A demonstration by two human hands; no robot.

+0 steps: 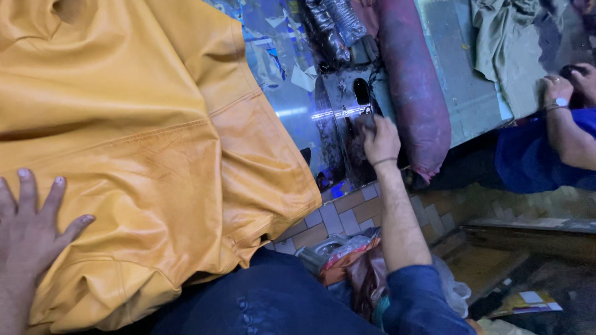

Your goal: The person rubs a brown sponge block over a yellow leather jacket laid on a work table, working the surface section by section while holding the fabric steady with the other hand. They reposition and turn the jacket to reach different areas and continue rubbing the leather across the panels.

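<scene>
Two hands of the person show, well apart. A large mustard-yellow leather garment [143,142] fills the left half of the view: smooth, slightly glossy hide with soft creases, stitched seams running across it and a rolled, puckered hem along its lower edge; its top and left parts are cut off by the frame, so its full shape cannot be told. It drapes over the near edge of a shiny metal table [279,74], whose mirror-like top throws back blue and white light and carries scraps of torn paper or tape. The left hand [31,232] lies flat on the garment near its lower left corner, fingers spread and pressed into the leather, the wrist cut off at the bottom edge. The right hand [380,139], on a bare forearm coming out of a blue sleeve, reaches to the table's near edge well right of the garment, fingers curled over a small dark object [360,93] that is too dim and smeared to identify; whether it is gripped cannot be told. Just beside that hand lies a long, rounded maroon padded roll [413,93] with a worn, matte cover. At the far right another person's hand [562,90] rests by a crumpled olive cloth [503,43]. Below the table, tan and white floor tiles [338,214] show.
</scene>
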